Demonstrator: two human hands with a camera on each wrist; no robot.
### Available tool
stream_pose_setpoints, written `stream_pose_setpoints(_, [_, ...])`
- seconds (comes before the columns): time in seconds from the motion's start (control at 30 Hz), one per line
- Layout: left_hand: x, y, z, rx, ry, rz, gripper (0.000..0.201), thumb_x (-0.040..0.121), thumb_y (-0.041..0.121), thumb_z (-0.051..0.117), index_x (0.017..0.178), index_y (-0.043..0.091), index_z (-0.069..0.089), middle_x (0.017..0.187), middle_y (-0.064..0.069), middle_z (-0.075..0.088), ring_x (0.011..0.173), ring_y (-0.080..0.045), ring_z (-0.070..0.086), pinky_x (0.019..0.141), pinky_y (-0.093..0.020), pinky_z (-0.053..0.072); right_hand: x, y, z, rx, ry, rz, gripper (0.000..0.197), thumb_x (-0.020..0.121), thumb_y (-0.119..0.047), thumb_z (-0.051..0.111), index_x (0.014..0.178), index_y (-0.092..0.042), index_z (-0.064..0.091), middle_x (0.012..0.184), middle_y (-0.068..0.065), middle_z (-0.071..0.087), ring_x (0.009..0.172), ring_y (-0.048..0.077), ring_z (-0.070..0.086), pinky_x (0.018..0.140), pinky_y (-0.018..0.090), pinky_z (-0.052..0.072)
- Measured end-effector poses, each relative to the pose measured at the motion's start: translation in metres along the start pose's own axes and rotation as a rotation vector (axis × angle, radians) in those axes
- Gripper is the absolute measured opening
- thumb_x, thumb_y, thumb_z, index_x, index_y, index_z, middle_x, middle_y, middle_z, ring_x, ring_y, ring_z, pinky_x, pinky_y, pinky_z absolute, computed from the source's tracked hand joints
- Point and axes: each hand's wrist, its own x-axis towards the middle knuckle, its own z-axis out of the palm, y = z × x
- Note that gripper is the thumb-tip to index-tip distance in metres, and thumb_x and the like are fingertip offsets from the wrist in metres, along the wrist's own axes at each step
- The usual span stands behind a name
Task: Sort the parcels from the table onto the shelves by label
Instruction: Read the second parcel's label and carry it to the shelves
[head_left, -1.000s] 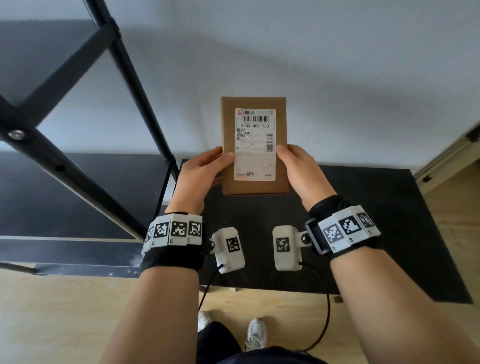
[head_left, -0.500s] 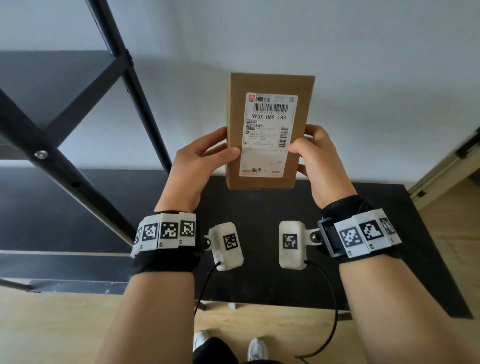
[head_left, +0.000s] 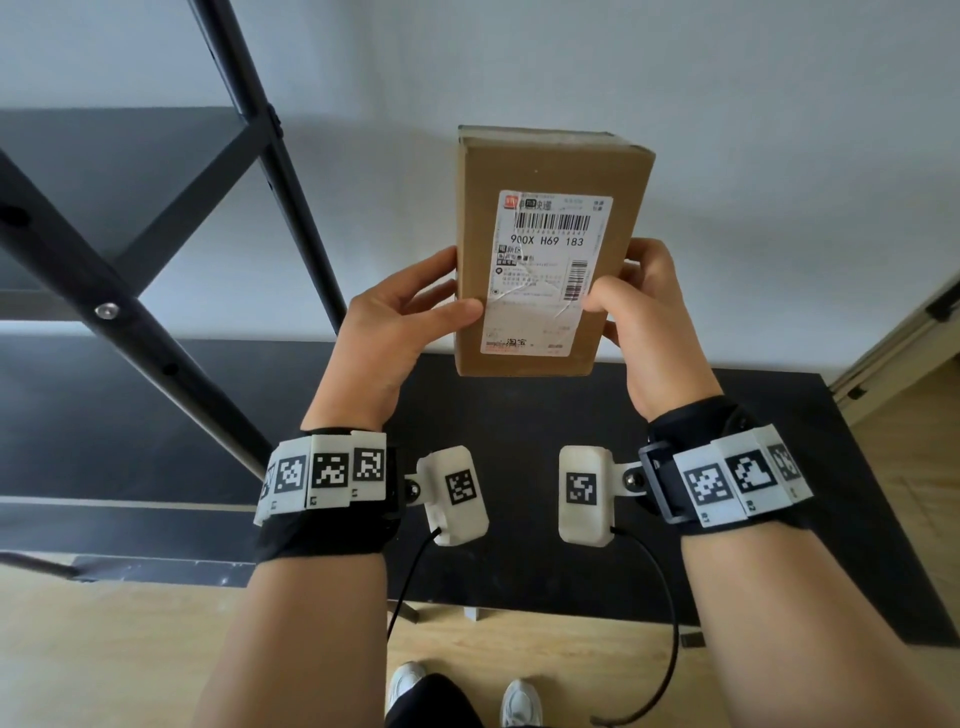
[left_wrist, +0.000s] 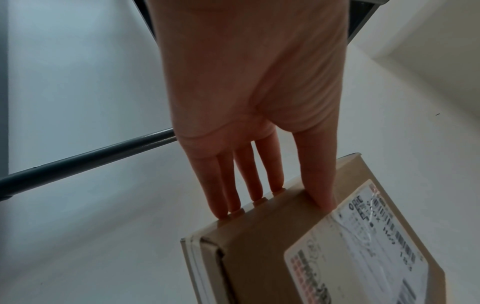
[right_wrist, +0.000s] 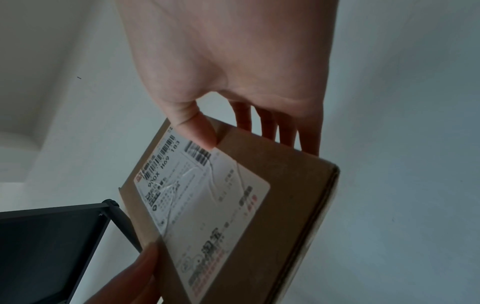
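A brown cardboard parcel (head_left: 540, 171) with a white shipping label (head_left: 545, 270) reading "900X H69 183" is held upright in the air above the black table (head_left: 779, 467). My left hand (head_left: 395, 322) grips its left edge, thumb on the front face and fingers behind. My right hand (head_left: 644, 312) grips the right edge the same way, thumb on the label. The left wrist view shows the parcel (left_wrist: 259, 257) with my left hand (left_wrist: 259, 185) pinching its edge. In the right wrist view the parcel (right_wrist: 291, 195) is pinched by my right hand (right_wrist: 233, 127).
A black metal shelf rack (head_left: 291, 208) with diagonal braces stands to the left, a dark shelf board (head_left: 130, 171) at upper left and a lower one (head_left: 130, 415) beside the table. A white wall lies behind. Wooden floor and my shoes (head_left: 410, 686) are below.
Both hands have lifted the parcel higher and toward me, so that it stands more upright with its label facing me. Both grips stayed on its edges.
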Motion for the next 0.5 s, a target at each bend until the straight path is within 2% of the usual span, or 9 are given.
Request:
stream_pose_setpoints(0.17, [-0.001,0.005,0.004,0.037,0.023,0.005,0.050,0.088,0.022,0.075,0.137,0.028,0.064,0.129,0.012,0.072,0.123,-0.013,0.066,0.110,-0.049,0.047,-0.001,-0.002,0.000,-0.004,0.003,0.012,0.033,0.090,-0.009,0.054,0.122,-0.016,0.046,0.118,-0.001,0.067,0.107,0.011,0.063,0.071,0.023,0.048])
stream_pose_setpoints(0.27, [-0.002,0.008,0.009,0.067,0.047,0.011,0.049,0.088,0.025,0.075,0.135,0.025,0.065,0.125,0.012,0.073,0.116,-0.009,0.070,0.107,-0.044,0.051,-0.002,-0.003,-0.001,-0.010,0.014,0.024,0.033,0.092,-0.013,0.054,0.125,-0.017,0.048,0.118,-0.004,0.067,0.106,0.011,0.064,0.069,0.022,0.048])
stream_pose_setpoints(0.4, [-0.002,0.011,0.014,0.120,0.087,0.020,0.046,0.087,0.033,0.075,0.131,0.024,0.067,0.119,0.012,0.075,0.110,-0.004,0.071,0.103,-0.037,0.055,-0.002,-0.003,-0.002,-0.002,0.013,0.043,0.028,0.094,-0.017,0.053,0.121,-0.017,0.053,0.105,-0.011,0.069,0.080,-0.006,0.067,0.054,0.011,0.048])
stream_pose_setpoints(0.5, [-0.002,0.012,0.016,0.129,0.105,0.008,0.041,0.087,0.038,0.074,0.126,0.025,0.069,0.114,0.011,0.076,0.108,-0.005,0.071,0.102,-0.038,0.055,-0.003,-0.004,-0.002,-0.017,0.022,0.047,0.029,0.093,-0.021,0.053,0.122,-0.017,0.054,0.105,-0.009,0.070,0.091,0.001,0.066,0.067,0.018,0.048])
